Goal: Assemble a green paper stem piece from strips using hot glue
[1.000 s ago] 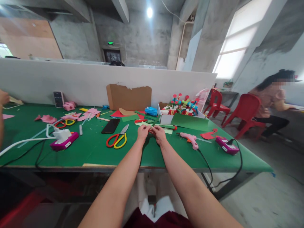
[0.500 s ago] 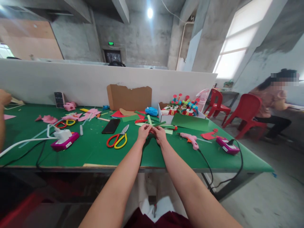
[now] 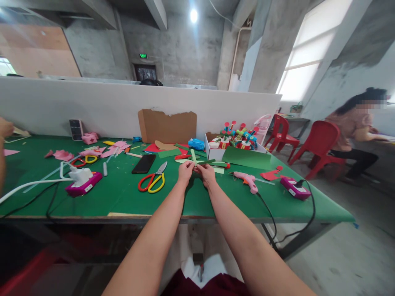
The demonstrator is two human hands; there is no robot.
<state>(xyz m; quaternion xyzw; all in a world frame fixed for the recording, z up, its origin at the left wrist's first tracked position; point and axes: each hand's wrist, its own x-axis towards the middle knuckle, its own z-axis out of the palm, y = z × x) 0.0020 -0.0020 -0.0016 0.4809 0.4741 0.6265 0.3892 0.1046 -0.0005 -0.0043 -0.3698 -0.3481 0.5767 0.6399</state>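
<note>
Over the middle of the green table, my left hand (image 3: 186,171) and my right hand (image 3: 206,172) meet with fingers pinched. Between them are strips of green paper: a light green strip (image 3: 194,155) sticks up from the left fingertips, and a darker green strip (image 3: 207,162) extends past the right fingers. How the strips join is hidden by my fingers. Left of my hands lie scissors (image 3: 152,179) with one red and one yellow handle. A pink glue gun (image 3: 246,180) rests to the right, its cord running off the front edge.
A white box (image 3: 215,153) of colourful figures stands behind, with a green sheet (image 3: 247,158) leaning on it. A black phone (image 3: 143,163), pink paper scraps (image 3: 63,155) and purple power strips (image 3: 295,189) lie around. Another person's arm (image 3: 3,139) shows far left; a seated person (image 3: 354,127) is at right.
My fingertips have shifted slightly on the paper, and the light green strip stands a little more upright. The things on the table stay where they were.
</note>
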